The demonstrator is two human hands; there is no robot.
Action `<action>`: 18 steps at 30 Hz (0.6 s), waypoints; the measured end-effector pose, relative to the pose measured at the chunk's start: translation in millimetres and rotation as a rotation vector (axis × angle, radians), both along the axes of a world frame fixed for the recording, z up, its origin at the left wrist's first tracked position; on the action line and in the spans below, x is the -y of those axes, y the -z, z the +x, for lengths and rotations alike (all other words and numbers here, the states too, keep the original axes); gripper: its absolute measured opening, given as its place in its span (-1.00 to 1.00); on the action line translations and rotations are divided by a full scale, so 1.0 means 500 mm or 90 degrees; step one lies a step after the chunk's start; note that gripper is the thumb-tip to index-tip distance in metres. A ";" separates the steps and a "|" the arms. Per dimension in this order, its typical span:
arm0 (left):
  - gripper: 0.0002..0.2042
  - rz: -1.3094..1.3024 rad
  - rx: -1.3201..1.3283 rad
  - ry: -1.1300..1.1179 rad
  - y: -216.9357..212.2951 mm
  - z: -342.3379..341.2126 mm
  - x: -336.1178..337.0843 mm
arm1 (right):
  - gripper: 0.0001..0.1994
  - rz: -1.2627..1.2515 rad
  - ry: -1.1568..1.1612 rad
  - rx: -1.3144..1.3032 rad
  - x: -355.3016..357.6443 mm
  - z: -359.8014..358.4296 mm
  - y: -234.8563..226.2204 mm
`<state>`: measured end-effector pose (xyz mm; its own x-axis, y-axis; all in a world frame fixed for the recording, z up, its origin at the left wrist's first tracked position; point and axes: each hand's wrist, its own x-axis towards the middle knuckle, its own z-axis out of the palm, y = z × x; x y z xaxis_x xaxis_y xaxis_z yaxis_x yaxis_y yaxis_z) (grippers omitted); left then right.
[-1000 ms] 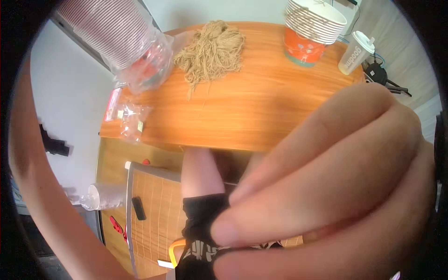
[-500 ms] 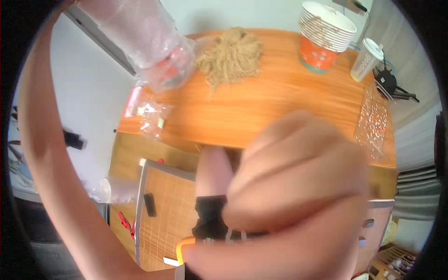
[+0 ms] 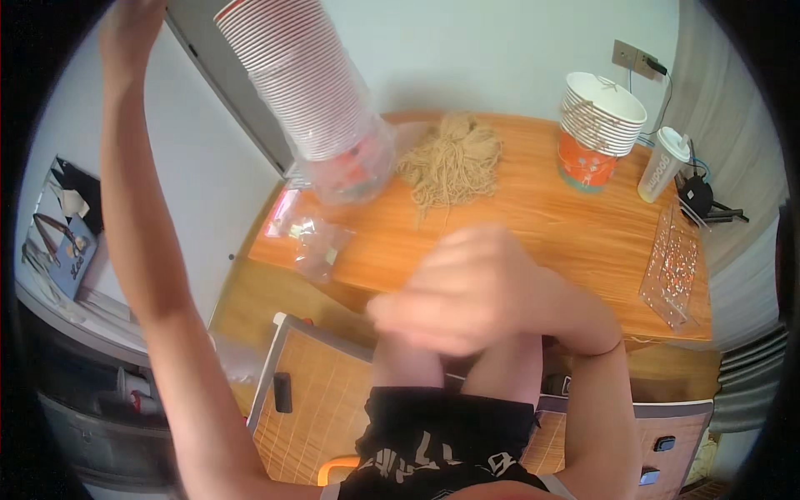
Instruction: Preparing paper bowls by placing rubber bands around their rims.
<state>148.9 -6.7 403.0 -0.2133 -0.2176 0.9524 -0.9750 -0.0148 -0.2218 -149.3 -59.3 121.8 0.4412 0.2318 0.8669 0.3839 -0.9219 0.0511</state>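
My left arm reaches up along the left side, with my left hand (image 3: 133, 37) at the upper left rim; its fingers are cut off there, so its grip is hidden. Nearest to that hand is a tall stack of paper tubs (image 3: 300, 79), partly wrapped in clear plastic. My right hand (image 3: 471, 292) hovers over my lap by the table's front edge, blurred, its fingers curled closed; anything inside them is hidden. Beyond it, a loose heap of tan twine (image 3: 454, 162) lies on the wooden table (image 3: 533, 221).
Orange and white paper tubs (image 3: 602, 125) with twine over them stand at the back right. Beside them are a lidded cup (image 3: 664, 165) and a clear bead tray (image 3: 671, 271). A crumpled plastic bag (image 3: 321, 250) lies front left. A phone (image 3: 283, 392) rests on the woven seat.
The view has shifted, so the table sits lower. My right hand has moved away from the camera towards the table edge, still curled. My left hand has come into view at the upper left.
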 end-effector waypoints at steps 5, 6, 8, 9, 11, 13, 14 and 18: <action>-0.74 0.317 -0.236 0.282 0.294 -0.073 -0.042 | -0.66 0.111 0.119 0.184 0.055 -0.048 0.011; -0.78 0.324 -0.345 0.394 0.362 -0.127 -0.037 | -0.51 0.120 0.150 0.237 0.069 -0.071 0.029; -0.75 0.403 -0.354 0.374 0.448 -0.152 -0.045 | -0.30 0.248 0.172 0.202 0.071 -0.085 0.070; -0.75 0.412 -0.334 0.391 0.489 -0.161 -0.043 | -0.09 0.374 0.190 0.175 0.071 -0.088 0.097; -0.73 0.409 -0.274 0.404 0.566 -0.165 -0.032 | 0.07 0.502 0.153 0.086 0.085 -0.090 0.160; -0.73 0.459 -0.363 0.490 0.619 -0.197 -0.018 | 0.32 0.698 0.002 0.026 0.091 -0.088 0.200; -0.73 0.467 -0.397 0.493 0.634 -0.214 -0.016 | 0.32 0.705 0.016 0.023 0.082 -0.090 0.210; -0.72 0.458 -0.310 0.490 0.694 -0.240 -0.002 | 0.33 0.866 0.019 -0.060 0.081 -0.125 0.252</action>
<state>28.9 -5.7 56.2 -0.1687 -0.7144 0.6791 -0.6561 0.5956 0.4635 -211.9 -100.0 -4.4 0.5006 -0.7842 0.3666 0.3152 -0.2294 -0.9209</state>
